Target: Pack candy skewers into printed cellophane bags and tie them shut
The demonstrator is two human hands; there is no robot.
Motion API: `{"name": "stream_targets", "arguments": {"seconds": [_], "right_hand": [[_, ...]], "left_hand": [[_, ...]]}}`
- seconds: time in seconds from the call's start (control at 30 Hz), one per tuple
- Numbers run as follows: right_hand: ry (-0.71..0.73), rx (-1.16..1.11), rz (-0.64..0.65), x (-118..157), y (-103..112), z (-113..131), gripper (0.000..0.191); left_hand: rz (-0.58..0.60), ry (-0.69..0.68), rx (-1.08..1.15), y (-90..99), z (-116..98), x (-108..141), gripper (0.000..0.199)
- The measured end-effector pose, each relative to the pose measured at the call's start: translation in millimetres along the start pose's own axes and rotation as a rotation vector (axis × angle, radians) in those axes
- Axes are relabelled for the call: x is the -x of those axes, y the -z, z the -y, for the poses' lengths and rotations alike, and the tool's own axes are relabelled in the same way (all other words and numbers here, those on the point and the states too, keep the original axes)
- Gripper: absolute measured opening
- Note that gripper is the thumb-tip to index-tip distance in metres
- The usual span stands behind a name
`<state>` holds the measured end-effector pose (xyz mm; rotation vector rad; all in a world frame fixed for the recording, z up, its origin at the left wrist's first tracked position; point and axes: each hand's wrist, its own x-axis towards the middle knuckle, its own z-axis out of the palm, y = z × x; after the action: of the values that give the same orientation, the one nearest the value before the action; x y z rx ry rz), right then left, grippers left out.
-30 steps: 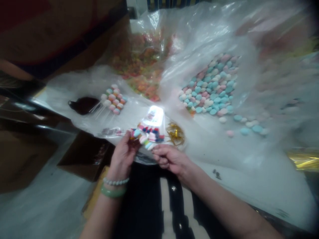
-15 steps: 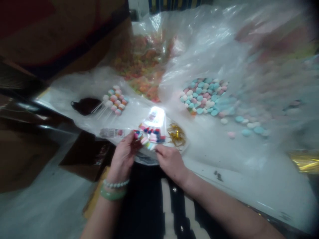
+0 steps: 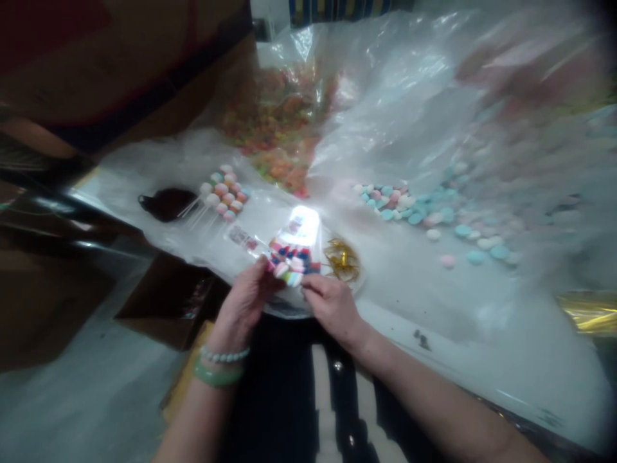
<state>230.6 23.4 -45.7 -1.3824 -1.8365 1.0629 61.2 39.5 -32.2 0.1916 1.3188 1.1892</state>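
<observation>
Between my hands is a small clear candy bag (image 3: 291,263) with red and blue print and pastel candies inside; its upper part glares white. My left hand (image 3: 248,292) pinches the bag's left side, thumb and fingers closed. At its lower right edge, my right hand (image 3: 332,308) grips with fingertips pressed together. A clear printed plastic strip (image 3: 243,239) sticks out above my left hand. Beside the bag lie gold twist ties (image 3: 342,259). Farther left is a bunch of lollipops (image 3: 225,193) with white sticks.
Orange and green candies (image 3: 282,141) fill a clear bag behind. Pastel tablet candies (image 3: 414,209) spill from large plastic sheeting (image 3: 385,96) at right. Cardboard boxes (image 3: 159,302) stand at left. Gold foil (image 3: 585,312) lies at the right edge. Part of a person's arm (image 3: 36,136) shows far left.
The printed strip has swung upward, away from my left hand. The plastic sheeting now covers more of the pastel candies. A person's arm has appeared at far left. My hands have barely shifted.
</observation>
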Motion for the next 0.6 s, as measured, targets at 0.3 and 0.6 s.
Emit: {"name": "stream_targets", "arguments": {"seconds": [0.3, 0.6], "right_hand": [[-0.029, -0.221, -0.024, -2, 0, 4, 0.017], [-0.066, -0.249, -0.086, -8, 1, 2, 0.013]], "left_hand": [[0.155, 0.024, 0.105, -7.6, 4, 2, 0.016], [0.169, 0.031, 0.357, -8.3, -11, 2, 0.02]]}}
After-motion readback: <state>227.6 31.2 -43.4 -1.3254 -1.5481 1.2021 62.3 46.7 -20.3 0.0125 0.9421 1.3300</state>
